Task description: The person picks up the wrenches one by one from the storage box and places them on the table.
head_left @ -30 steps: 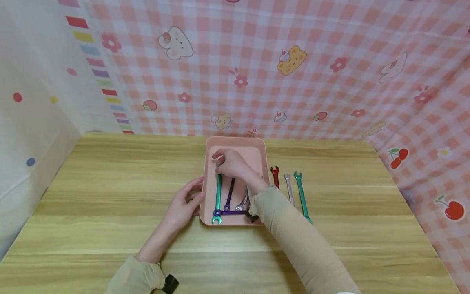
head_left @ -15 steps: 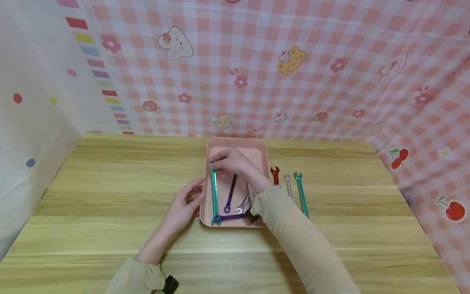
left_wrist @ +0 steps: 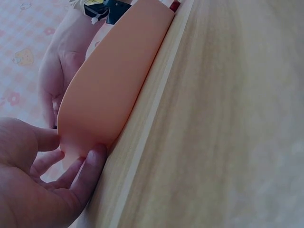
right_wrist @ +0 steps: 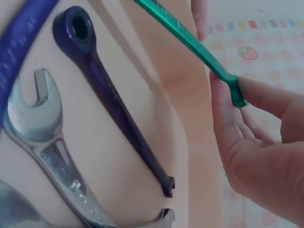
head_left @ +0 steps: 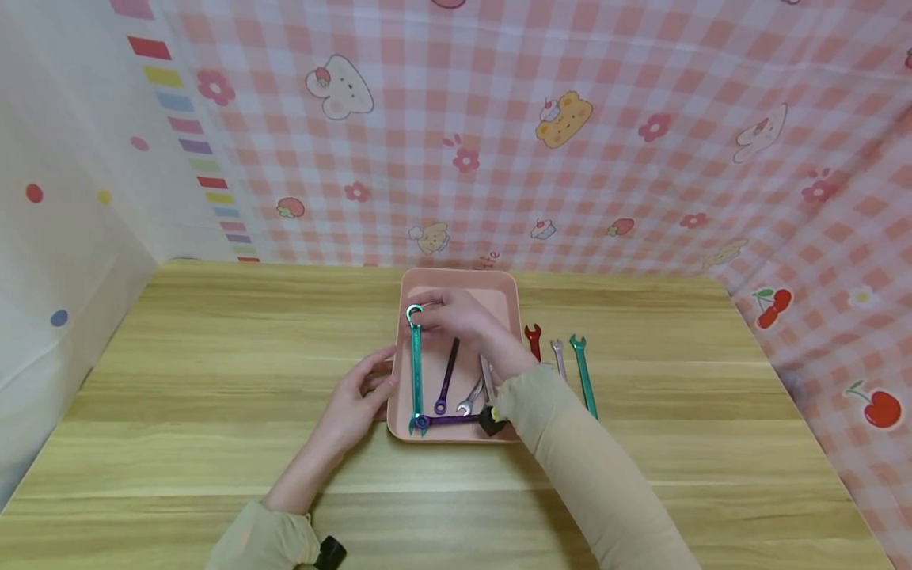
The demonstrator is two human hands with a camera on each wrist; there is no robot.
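My right hand (head_left: 456, 315) pinches a green combination wrench (head_left: 417, 364) by its ring end, between thumb and fingers, over the left side of the pink tray (head_left: 456, 277). In the right wrist view the green wrench (right_wrist: 185, 40) slants up clear of the tray floor at the held end. Its open end reaches the tray's near left corner, where a purple wrench (head_left: 452, 420) lies across it. Beside it in the tray lie another purple wrench (head_left: 447, 378) and silver wrenches (head_left: 469, 396). My left hand (head_left: 352, 400) rests against the tray's left outer wall, its fingertips (left_wrist: 97, 154) touching it.
Right of the tray, a red wrench (head_left: 533, 342), a silver wrench (head_left: 559, 360) and a green wrench (head_left: 583, 372) lie on the wooden table (head_left: 235, 356). My right sleeve (head_left: 570, 427) partly covers them. A checked cloth (head_left: 463, 119) hangs behind the table.
My right hand has drawn the green wrench's ring end left and raised it, so the wrench lies nearer the tray's left wall. The crossing purple wrench tilted slightly. My left hand stays put.
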